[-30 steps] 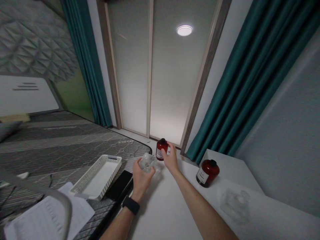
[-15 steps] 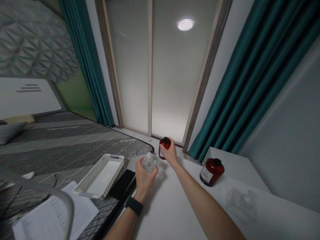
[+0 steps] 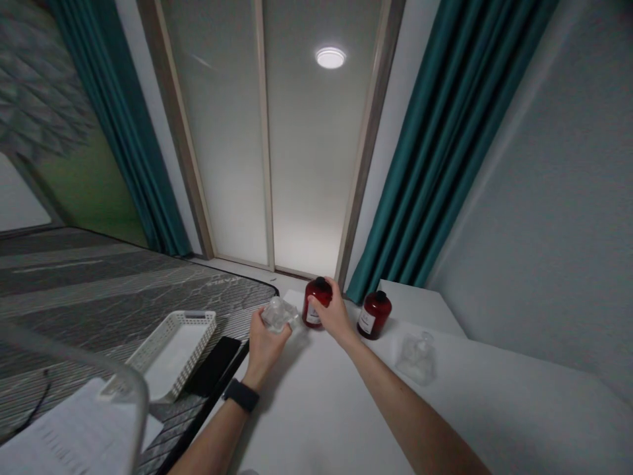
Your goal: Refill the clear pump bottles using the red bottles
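A: What are the hands on?

B: The left hand (image 3: 264, 335) is closed around a clear glass bottle (image 3: 277, 313), faceted and see-through, held just above the smooth white desk (image 3: 321, 409). The right hand (image 3: 332, 315) grips a dark red bottle (image 3: 316, 305), round, glossy, with a black cap and a pale label, standing upright at the desk's far edge.

A: Anything near them?

B: A second red bottle (image 3: 374, 315) of the same make stands just right of the gripped one, and another clear glass bottle (image 3: 417, 356) sits further right. On the patterned grey bed (image 3: 99, 284) lie a white lattice basket (image 3: 171, 349) and a flat black phone (image 3: 212, 373).

A: Changed since half a second ago?

B: Both grips hold as before. The second red bottle now appears much nearer the right hand; the view has swung, so the cause is unclear.
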A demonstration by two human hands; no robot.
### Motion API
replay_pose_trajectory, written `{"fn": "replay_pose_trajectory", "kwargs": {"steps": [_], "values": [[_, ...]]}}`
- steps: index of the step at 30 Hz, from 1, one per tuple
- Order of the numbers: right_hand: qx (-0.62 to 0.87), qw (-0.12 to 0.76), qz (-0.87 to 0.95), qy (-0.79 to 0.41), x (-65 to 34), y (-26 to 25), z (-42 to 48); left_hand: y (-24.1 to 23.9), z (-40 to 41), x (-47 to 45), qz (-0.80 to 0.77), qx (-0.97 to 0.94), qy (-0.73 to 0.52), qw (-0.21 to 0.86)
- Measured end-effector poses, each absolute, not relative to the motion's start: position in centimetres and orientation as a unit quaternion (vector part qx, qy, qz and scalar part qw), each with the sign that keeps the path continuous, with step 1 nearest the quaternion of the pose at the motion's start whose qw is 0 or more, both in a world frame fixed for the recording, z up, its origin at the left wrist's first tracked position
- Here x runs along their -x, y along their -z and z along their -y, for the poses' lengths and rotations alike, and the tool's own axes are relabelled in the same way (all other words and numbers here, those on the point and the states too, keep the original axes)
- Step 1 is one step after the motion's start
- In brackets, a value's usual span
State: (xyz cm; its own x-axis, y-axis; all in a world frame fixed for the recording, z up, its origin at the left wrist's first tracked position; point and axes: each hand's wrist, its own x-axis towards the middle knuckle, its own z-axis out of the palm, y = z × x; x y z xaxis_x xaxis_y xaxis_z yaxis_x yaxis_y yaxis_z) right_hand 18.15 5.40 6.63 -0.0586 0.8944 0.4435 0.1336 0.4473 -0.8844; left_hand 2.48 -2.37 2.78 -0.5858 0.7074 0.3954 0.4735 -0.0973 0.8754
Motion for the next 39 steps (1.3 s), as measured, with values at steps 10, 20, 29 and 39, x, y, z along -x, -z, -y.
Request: {"fn": "replay_pose_trajectory", "kwargs": {"steps": [10, 20, 29, 39], "values": [[0.435, 0.561, 0.607, -0.358, -27.7, -4.8, 2.6, -4.9, 5.3, -6.9, -0.599, -0.526, -0.56, 0.227], [0.462, 0.561, 0.598, -0.338, -33.2, -5.1, 8.4, -4.9, 6.4, -10.7, -0.522, -0.656, -0.485, 0.249], [0.489, 0.562, 0.595, -0.302, -35.4, -4.2, 8.3, -4.6, 6.8, -12.6, -0.469, -0.688, -0.455, 0.315], [0.442, 0.545, 0.653, -0.286, -37.4, -4.1, 7.9, -3.4, 6.7, -12.0, -0.473, -0.661, -0.466, 0.349]]}}
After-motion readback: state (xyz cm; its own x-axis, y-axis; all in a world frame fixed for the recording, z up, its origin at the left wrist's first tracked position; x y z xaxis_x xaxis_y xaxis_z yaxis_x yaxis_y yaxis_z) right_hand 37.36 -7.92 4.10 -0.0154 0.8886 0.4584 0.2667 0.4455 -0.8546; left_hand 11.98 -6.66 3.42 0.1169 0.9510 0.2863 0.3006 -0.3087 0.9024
